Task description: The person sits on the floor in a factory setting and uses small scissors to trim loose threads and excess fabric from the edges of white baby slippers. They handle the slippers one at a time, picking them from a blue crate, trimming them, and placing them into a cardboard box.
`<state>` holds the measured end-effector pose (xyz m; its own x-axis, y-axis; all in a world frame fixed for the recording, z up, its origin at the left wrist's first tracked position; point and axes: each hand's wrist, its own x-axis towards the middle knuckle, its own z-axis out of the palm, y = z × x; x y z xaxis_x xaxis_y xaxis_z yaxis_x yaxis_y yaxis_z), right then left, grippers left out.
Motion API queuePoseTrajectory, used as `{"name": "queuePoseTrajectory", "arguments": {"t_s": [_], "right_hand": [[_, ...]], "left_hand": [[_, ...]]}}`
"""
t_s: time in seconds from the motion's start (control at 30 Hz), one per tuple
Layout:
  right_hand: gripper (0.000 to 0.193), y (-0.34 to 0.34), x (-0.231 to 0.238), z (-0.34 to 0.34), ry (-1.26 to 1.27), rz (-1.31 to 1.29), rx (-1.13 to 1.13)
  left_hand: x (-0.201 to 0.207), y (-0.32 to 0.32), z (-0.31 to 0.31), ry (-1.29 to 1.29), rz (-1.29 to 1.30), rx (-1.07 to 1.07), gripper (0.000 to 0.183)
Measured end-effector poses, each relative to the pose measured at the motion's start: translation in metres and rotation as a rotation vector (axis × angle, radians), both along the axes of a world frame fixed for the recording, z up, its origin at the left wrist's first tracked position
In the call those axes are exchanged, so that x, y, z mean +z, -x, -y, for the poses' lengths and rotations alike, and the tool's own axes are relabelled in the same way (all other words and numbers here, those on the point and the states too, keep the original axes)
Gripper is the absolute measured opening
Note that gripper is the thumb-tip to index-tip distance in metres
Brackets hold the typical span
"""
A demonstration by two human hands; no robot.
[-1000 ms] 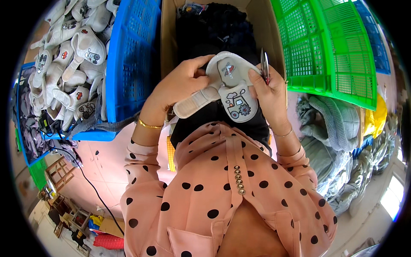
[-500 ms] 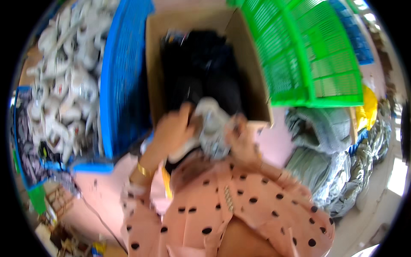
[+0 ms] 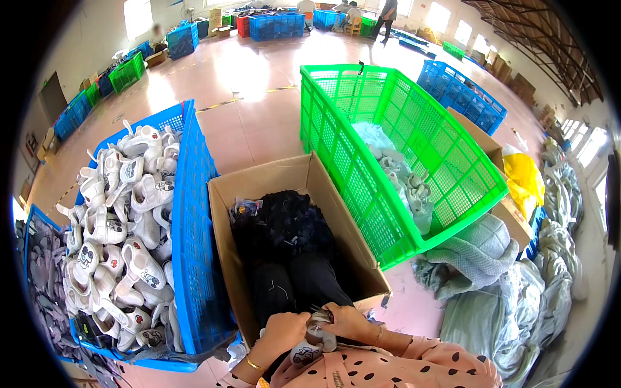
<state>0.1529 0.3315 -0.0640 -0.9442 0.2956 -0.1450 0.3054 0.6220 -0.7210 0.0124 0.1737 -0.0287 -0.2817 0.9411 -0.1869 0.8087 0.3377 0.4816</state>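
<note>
A small white child's shoe (image 3: 305, 353) with a printed picture is held close to my body at the lower middle. My left hand (image 3: 284, 331) is closed on its upper edge. Opposite it, my right hand (image 3: 349, 321) is closed with its fingertips at the shoe's opening. A small dark thing shows at those fingertips, too small to name. Just beyond my hands stands an open cardboard box (image 3: 352, 223), with my dark-trousered legs reaching into it. Dark scraps (image 3: 291, 223) lie heaped inside.
On the left, a blue crate (image 3: 197, 258) is heaped with similar white shoes. A green crate (image 3: 346, 181) at the right holds several pale shoes (image 3: 401, 171). Grey cloth (image 3: 482, 255) and wrapped bundles (image 3: 495, 317) lie beside it. Other people are far off across the hall.
The view has tilted up, so the far hall now shows and my hands appear lower. Both hands stay together at the shoe, which sits nearer the lower edge.
</note>
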Motion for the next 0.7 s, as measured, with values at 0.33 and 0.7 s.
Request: {"name": "queuePoseTrajectory", "arguments": {"t_s": [0.33,0.7], "right_hand": [[0.028,-0.014,-0.024,0.011,0.062,-0.076,-0.062],[0.024,-0.027,-0.049,0.009,-0.023,-0.125,-0.035]], "left_hand": [[-0.004,-0.018,0.018,-0.380,-0.290,-0.027,0.019],[-0.040,-0.042,-0.003,0.036,-0.279,-0.054,0.015]]}}
